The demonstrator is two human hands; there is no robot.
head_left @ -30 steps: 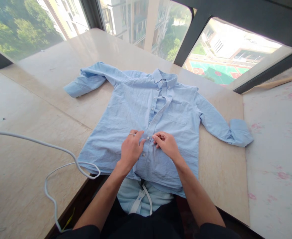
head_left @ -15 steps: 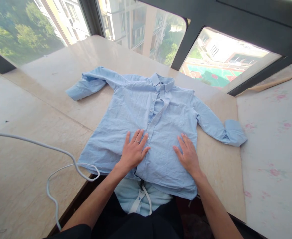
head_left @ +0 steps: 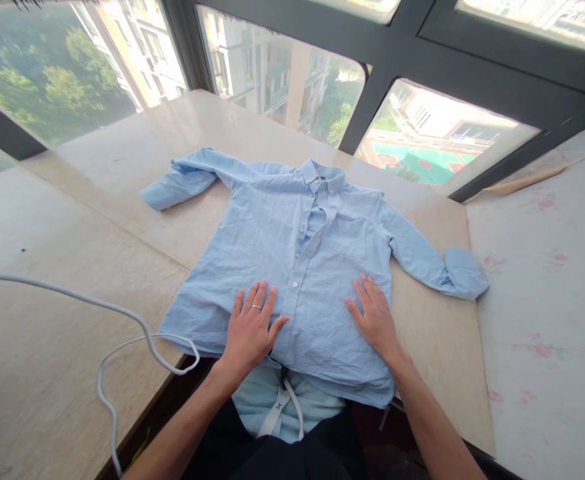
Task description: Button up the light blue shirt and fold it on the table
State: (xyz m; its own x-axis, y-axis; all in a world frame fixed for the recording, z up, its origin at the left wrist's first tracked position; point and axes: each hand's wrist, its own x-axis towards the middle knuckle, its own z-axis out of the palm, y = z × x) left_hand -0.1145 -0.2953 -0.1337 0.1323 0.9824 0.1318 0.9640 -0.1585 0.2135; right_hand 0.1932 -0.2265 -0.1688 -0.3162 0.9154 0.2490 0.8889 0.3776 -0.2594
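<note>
A light blue button-up shirt (head_left: 267,233) lies front side up, collar toward the window, its sleeves bent out to either side. Its front placket is open near the collar, and the two edges meet lower down. My left hand (head_left: 250,327), with a ring on one finger, rests flat on the lower left front, fingers spread. On the lower right front my right hand (head_left: 373,317) lies flat too, below the chest pocket. Neither hand grips the cloth. The shirt's hem reaches the near edge of the ledge, by my lap.
The shirt lies on a beige stone-like window ledge (head_left: 97,240). A white cable (head_left: 122,310) loops over the ledge at the left. Dark window frames (head_left: 372,100) stand behind. A wall with pink flowered paper (head_left: 537,320) rises at the right.
My left hand has slid left and toward me across the shirt, uncovering a button on the placket. My right hand stays nearly in place. The view has tilted up slightly.
</note>
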